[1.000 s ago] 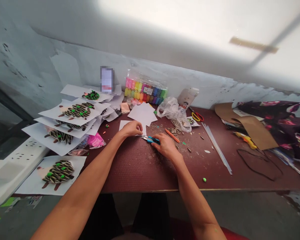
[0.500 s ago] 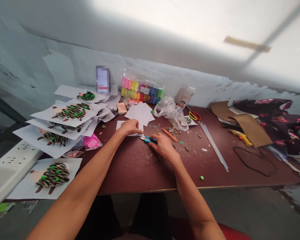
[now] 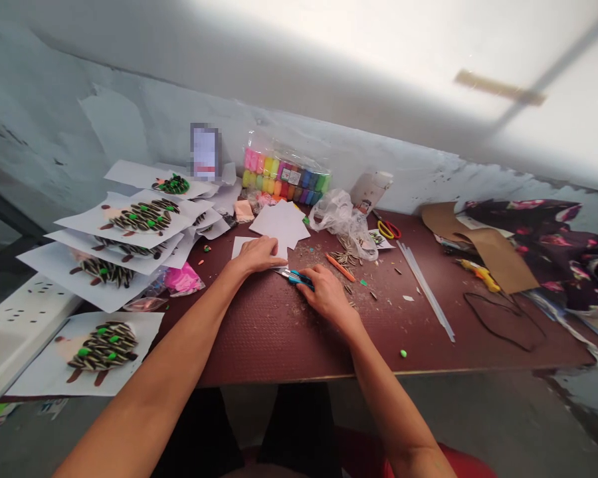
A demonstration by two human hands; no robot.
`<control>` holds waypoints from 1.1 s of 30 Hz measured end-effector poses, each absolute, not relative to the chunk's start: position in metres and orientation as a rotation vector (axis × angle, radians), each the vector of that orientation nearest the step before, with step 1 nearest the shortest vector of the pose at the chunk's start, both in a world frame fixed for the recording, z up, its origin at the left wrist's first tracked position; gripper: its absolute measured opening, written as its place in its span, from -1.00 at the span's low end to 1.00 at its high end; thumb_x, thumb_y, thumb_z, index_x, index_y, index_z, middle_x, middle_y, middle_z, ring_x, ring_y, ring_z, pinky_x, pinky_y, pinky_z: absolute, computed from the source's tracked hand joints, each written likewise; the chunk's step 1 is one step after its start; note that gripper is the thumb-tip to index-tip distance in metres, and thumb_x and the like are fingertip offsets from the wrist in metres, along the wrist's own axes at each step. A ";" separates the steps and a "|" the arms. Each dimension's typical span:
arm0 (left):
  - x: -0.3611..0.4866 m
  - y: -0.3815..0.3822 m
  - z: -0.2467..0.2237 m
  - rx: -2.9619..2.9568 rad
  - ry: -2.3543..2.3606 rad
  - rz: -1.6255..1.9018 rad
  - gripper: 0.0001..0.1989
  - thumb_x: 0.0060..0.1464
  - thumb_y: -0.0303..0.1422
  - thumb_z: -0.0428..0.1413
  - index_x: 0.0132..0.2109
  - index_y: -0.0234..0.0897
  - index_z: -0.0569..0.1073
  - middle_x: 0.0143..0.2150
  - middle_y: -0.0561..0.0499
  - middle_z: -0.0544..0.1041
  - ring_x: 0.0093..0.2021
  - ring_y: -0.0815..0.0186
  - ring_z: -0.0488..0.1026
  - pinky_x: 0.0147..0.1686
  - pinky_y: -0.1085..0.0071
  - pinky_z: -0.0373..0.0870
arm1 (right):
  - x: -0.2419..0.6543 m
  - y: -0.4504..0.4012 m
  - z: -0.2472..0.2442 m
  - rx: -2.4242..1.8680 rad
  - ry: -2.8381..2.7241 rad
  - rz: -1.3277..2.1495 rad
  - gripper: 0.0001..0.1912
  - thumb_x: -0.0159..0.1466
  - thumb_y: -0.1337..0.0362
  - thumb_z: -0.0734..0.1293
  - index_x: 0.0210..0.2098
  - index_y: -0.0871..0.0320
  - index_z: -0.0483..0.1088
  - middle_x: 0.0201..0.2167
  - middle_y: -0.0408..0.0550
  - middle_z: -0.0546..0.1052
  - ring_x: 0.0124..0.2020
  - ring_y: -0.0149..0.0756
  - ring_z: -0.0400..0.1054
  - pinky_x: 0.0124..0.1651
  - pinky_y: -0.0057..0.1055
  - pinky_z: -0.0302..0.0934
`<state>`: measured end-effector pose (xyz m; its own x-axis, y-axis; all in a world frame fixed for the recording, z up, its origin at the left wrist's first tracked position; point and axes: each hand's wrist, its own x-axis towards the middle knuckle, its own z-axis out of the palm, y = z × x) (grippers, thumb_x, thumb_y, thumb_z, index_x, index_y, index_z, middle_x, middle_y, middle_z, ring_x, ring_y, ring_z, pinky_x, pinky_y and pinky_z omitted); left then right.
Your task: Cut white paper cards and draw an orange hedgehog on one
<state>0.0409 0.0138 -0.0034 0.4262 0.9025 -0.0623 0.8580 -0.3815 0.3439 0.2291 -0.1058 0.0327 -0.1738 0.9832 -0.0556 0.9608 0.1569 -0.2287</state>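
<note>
Blue plastic covers the small craft knife [image 3: 295, 279] held tight in the right hand [image 3: 329, 297], and its metal tip sits just beside a white paper sheet [image 3: 243, 247]. The left hand [image 3: 256, 256] lies flat on that sheet, close to the right hand but not touching it. The sharp tip is near the left fingers [image 3: 269, 251], so a slip could cut them. Loose crumbs under the paper could make it slide and cause that slip. The dark red bench [image 3: 266, 338] is bumpy with tiny dots and has crumbs all over it. Striped seeds [image 3: 343, 259] and an orange stick [image 3: 339, 267] lie near the hands. Farther left are white cards with seed pictures [image 3: 104, 348]. Ahead are cut white paper shapes [image 3: 280, 224], a crinkly clear plastic bag [image 3: 336, 219], and a see-through pack of bright clay tubs [image 3: 286, 176]. To the right lie long clear glue sticks [image 3: 424, 289], brown card [image 3: 501, 262], and dark flowered cloth [image 3: 538, 229]. Behind it all is a pale blue peeling wall [image 3: 104, 126].
</note>
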 end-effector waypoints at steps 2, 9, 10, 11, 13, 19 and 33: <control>0.040 0.014 -0.002 2.349 1.519 0.198 -0.62 0.06 0.01 0.15 -0.17 -0.19 0.48 -0.04 -0.08 0.58 -0.08 0.09 0.51 -0.22 0.35 0.28 | 0.229 -0.106 0.033 -1.948 -2.306 0.320 -0.71 0.41 0.17 0.32 0.09 0.05 0.49 -0.08 0.02 0.50 -0.04 -0.20 0.39 -0.07 -0.41 0.17; 0.030 0.023 0.001 2.278 1.357 0.214 -0.60 -0.03 0.00 0.23 -0.19 -0.22 0.52 -0.12 -0.03 0.61 -0.18 0.19 0.49 -0.33 0.43 0.23 | 0.228 -0.106 0.032 -1.940 -2.306 0.313 -0.71 0.42 0.17 0.31 0.08 0.06 0.49 -0.08 0.01 0.51 -0.03 -0.20 0.39 -0.07 -0.40 0.18; 0.029 0.025 0.000 2.280 1.345 0.214 -0.59 -0.06 -0.01 0.25 -0.18 -0.22 0.52 -0.11 -0.03 0.60 -0.18 0.20 0.49 -0.33 0.44 0.23 | 0.228 -0.106 0.032 -1.939 -2.308 0.313 -0.72 0.42 0.17 0.31 0.08 0.06 0.49 -0.08 0.01 0.51 -0.03 -0.20 0.39 -0.07 -0.40 0.18; 0.028 0.026 0.000 2.282 1.341 0.212 -0.59 -0.07 -0.01 0.25 -0.18 -0.21 0.53 -0.11 -0.03 0.60 -0.17 0.20 0.48 -0.34 0.44 0.23 | 0.228 -0.106 0.033 -1.939 -2.310 0.312 -0.72 0.42 0.17 0.31 0.08 0.06 0.49 -0.08 0.01 0.51 -0.03 -0.20 0.39 -0.07 -0.40 0.17; 0.028 0.027 -0.001 2.283 1.347 0.205 -0.60 -0.06 -0.02 0.25 -0.17 -0.20 0.53 -0.10 -0.02 0.60 -0.17 0.20 0.48 -0.34 0.44 0.22 | 0.228 -0.106 0.033 -1.944 -2.313 0.310 -0.72 0.42 0.17 0.31 0.07 0.07 0.49 -0.09 0.01 0.50 -0.04 -0.20 0.39 -0.08 -0.41 0.17; 0.032 0.024 -0.001 2.284 1.387 0.203 -0.65 -0.02 -0.04 0.23 -0.19 -0.18 0.54 -0.09 -0.01 0.60 -0.17 0.20 0.49 -0.31 0.43 0.26 | 0.230 -0.106 0.031 -1.930 -2.321 0.290 -0.75 0.41 0.17 0.31 0.04 0.07 0.50 -0.11 0.01 0.51 -0.06 -0.22 0.38 -0.10 -0.41 0.16; 0.029 0.028 -0.004 2.228 1.327 0.249 -0.66 -0.02 -0.07 0.18 -0.21 -0.22 0.54 -0.16 -0.03 0.61 -0.22 0.21 0.49 -0.35 0.42 0.24 | 0.232 -0.104 0.027 -1.895 -2.295 0.323 -0.74 0.40 0.20 0.32 0.05 0.08 0.50 -0.11 0.00 0.51 -0.06 -0.22 0.39 -0.06 -0.41 0.17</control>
<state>0.0294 0.0280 -0.0037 0.5005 0.8590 -0.1082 0.7613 -0.3771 0.5275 0.2320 -0.1039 0.0273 -0.1921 0.9811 -0.0231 0.9493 0.1798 -0.2579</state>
